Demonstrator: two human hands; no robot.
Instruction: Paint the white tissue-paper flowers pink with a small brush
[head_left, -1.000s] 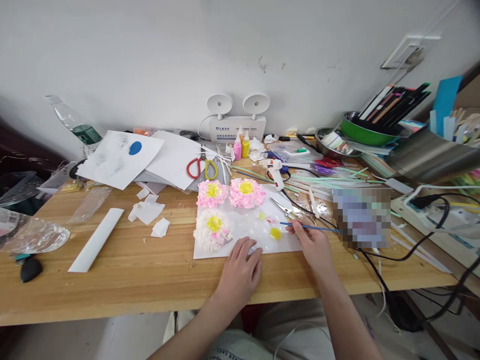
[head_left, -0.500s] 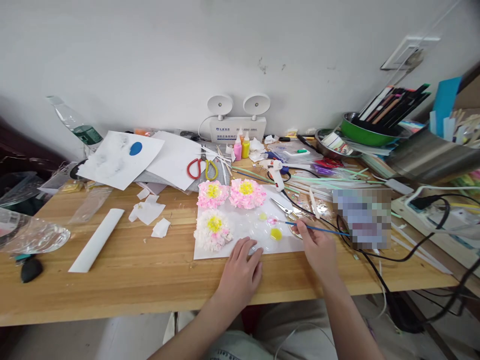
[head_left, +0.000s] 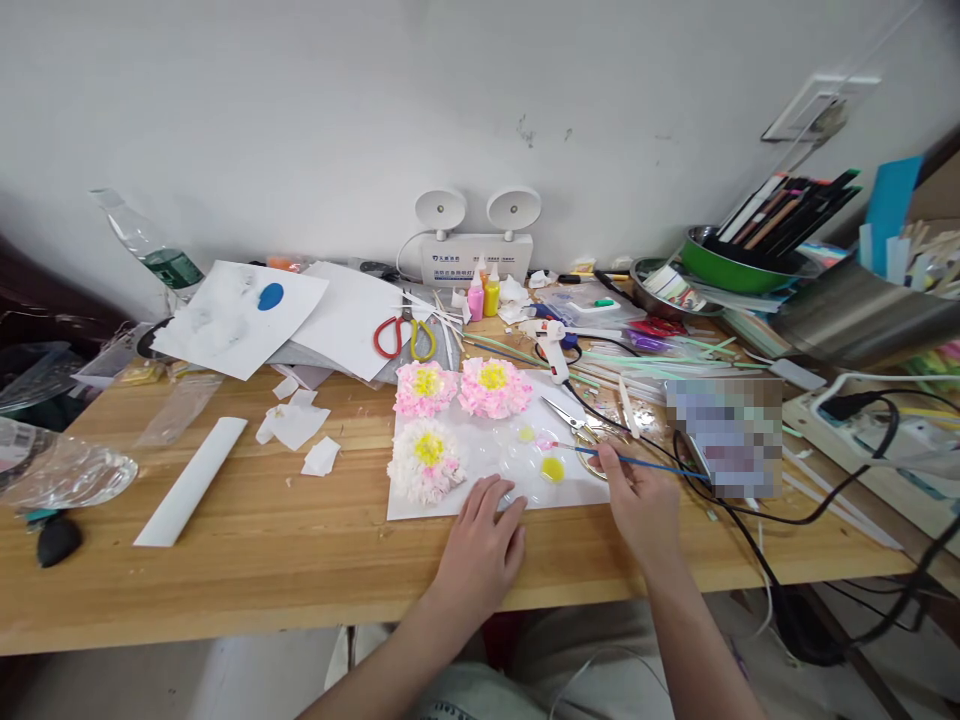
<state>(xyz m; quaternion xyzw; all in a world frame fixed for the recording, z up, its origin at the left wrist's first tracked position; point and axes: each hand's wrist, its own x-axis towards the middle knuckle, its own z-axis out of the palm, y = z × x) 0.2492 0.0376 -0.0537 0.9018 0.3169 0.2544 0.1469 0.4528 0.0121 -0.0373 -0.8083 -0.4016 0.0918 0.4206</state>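
Note:
My right hand (head_left: 637,495) pinches a thin blue paintbrush (head_left: 637,461), its tip at a pink dab of paint (head_left: 545,446) on a white sheet (head_left: 491,505). Yellow paint (head_left: 553,469) lies just below the tip. My left hand (head_left: 484,530) rests with fingers stretched out on the sheet's near edge. Left of the paint sits a white paper flower (head_left: 427,460) with a yellow centre and a little pink. Two pink-tinted flowers, one on the left (head_left: 425,388) and one on the right (head_left: 495,388), stand behind it. Scissors (head_left: 570,415) lie partly behind my right hand.
A glue gun (head_left: 551,345), pink (head_left: 475,302) and yellow paint bottles (head_left: 491,293), and red-and-yellow-handled pliers (head_left: 405,338) lie toward the wall. Black cables (head_left: 795,518) and a blurred-out item (head_left: 727,435) lie right. A rolled paper (head_left: 193,480) and paper scraps (head_left: 296,420) lie left.
My right hand has shifted slightly right with the paintbrush, whose tip stays at the pink paint. My left hand and the flowers have not moved.

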